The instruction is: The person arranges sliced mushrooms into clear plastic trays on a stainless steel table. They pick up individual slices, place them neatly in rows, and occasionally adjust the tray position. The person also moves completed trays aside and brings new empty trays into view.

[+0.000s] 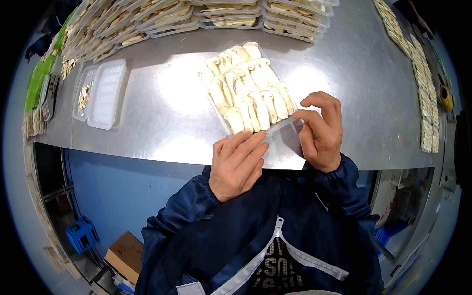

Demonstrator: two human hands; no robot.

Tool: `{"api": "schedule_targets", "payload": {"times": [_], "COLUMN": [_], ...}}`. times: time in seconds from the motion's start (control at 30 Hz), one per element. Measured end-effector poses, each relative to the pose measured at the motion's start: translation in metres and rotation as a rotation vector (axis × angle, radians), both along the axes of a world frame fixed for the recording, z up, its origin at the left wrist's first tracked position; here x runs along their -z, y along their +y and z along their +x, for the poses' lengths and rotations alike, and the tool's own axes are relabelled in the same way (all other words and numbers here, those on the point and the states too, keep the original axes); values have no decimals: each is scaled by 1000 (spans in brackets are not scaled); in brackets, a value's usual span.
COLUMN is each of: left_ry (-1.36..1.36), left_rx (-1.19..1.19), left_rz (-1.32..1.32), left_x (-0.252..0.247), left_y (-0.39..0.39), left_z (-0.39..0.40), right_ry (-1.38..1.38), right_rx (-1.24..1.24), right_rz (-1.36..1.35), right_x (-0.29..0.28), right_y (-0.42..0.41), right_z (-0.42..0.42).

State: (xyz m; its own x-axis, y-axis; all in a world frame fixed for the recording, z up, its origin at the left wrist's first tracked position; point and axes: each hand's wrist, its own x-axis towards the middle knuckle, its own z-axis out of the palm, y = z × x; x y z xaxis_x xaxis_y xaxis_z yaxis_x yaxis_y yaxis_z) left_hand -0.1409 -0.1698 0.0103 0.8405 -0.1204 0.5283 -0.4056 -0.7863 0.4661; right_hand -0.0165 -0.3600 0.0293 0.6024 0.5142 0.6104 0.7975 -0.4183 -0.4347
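A clear plastic tray lies at an angle on the steel table before me, filled with rows of sliced king oyster mushrooms. My left hand is at its near edge, palm down, with the fingertips touching or just over the nearest slices. Beside the tray's right corner is my right hand, its fingers bent and spread. One fingertip of it meets or nearly meets that corner. Neither hand grips anything that I can see.
Stacked trays of mushroom slices line the back of the steel table. At left stand an empty white tray and a clear tray with mushroom scraps. More packed slices run along the right. Below are a blue stool and a cardboard box.
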Motion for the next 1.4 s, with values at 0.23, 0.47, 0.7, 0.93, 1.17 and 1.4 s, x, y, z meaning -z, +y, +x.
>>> {"api": "schedule_targets", "payload": {"times": [0.23,0.47,0.7,0.93,1.17,1.4], "left_ry": [10,1,26,186,161,95], "left_rx": [-11,-2,-81,-142,-214,-215], "left_rz": [3,10,29,91,36,-156], "left_x": [-2,-3,-11,-14,-11,-3], "left_y": [-4,-3,15,10,23,31], "left_z": [4,2,-4,3,8,5], "right_ry": [13,-14,64,42,42,33], "right_rx": [16,14,25,-164,-236,-249], "right_rz": [7,3,14,-140,-145,-158], "right_x": [1,1,-8,-28,-19,-14], "right_y": [-5,-7,-9,35,57,62], "right_z": [1,2,9,12,29,31]}}
